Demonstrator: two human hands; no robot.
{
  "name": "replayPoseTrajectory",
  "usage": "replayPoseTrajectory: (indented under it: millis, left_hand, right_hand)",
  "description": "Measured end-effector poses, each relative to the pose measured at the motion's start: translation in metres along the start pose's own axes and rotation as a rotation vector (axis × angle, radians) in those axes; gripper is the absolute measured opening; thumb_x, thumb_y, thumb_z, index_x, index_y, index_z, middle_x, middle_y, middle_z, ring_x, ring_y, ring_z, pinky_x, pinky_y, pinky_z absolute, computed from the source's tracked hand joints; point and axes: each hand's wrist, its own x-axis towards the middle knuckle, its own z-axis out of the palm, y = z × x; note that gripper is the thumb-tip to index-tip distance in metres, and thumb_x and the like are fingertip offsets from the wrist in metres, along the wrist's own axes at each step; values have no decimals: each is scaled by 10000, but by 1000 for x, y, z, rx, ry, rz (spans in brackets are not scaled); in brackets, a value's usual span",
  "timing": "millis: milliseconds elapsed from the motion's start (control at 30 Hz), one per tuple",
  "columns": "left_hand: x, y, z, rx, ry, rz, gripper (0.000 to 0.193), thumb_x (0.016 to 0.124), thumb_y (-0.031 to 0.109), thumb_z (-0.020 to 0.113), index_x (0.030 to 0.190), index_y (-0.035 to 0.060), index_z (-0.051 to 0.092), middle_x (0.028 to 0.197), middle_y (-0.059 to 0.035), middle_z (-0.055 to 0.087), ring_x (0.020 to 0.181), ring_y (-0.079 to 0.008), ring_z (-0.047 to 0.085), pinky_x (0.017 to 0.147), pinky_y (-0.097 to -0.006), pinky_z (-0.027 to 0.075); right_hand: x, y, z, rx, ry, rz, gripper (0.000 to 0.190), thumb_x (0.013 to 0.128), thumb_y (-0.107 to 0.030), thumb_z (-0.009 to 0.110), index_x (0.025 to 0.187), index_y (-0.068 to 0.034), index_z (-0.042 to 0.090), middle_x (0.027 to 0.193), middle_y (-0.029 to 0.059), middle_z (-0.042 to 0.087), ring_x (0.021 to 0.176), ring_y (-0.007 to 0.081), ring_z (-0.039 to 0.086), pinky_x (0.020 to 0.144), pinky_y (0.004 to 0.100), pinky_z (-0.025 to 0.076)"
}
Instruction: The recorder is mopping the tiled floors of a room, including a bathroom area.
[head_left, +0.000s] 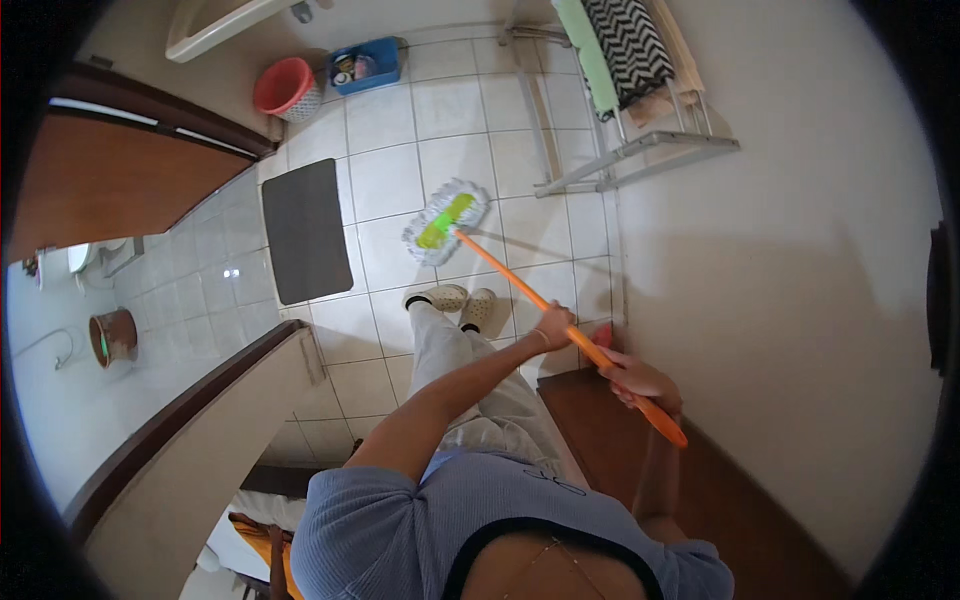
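An orange mop handle (517, 281) slants from lower right to upper left in front of me. My left hand (556, 327) grips it about midway. Nearer its thick end, my right hand (637, 377) is closed around it. At the far end, the flat mop head (446, 221), green with a white and grey fringed pad, rests on the white floor tiles (386, 180). My feet in pale clogs (448, 298) stand just behind the mop head.
A dark grey mat (306, 232) lies left, by the bathroom doorway. Beyond are a red and white basket (289, 90) and a blue bin (367, 67) with bottles. A metal rack (637, 154) holding cloths stands upper right. Another person's arm (278, 562) shows lower left.
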Motion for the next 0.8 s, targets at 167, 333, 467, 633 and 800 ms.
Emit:
replayPoseTrajectory:
  millis: [167,333,467,633,800]
  left_hand:
    - [42,44,108,-454,-8,85,227,581,210,623,685,41,513,637,-120,511,684,-295,514,641,-393,419]
    - [54,82,50,-376,-164,84,228,562,227,638,613,34,527,740,-138,502,768,-278,482,646,-366,410]
    - [31,82,33,-215,-29,35,213,590,220,591,574,19,522,650,-156,522,694,-321,484,648,-382,404]
    - [-18,43,-26,-233,123,-89,192,608,188,567,544,24,492,596,-162,502,650,-339,473,647,-396,389]
    - [-70,-24,-57,-108,371,-284,192,605,166,567,505,26,482,582,-172,502,599,-328,479,653,-381,374]
  right_hand:
    - [-44,34,6,141,176,106,414,826,-179,412,1224,-165,302,511,-28,353,365,36,314,336,189,318]
    - [-41,53,3,148,373,124,466,814,-166,429,1251,-145,269,517,-25,355,388,40,337,341,186,326]
    - [-45,49,3,136,242,36,498,808,-157,437,1267,-147,245,516,-25,357,390,38,353,336,181,335]
    - [-17,16,25,-32,26,-104,437,799,-141,442,1208,-102,294,498,7,388,359,95,401,317,229,362]
    - [42,-34,52,-247,-136,-207,462,774,-141,440,1198,-52,281,475,28,384,317,120,407,307,251,366]
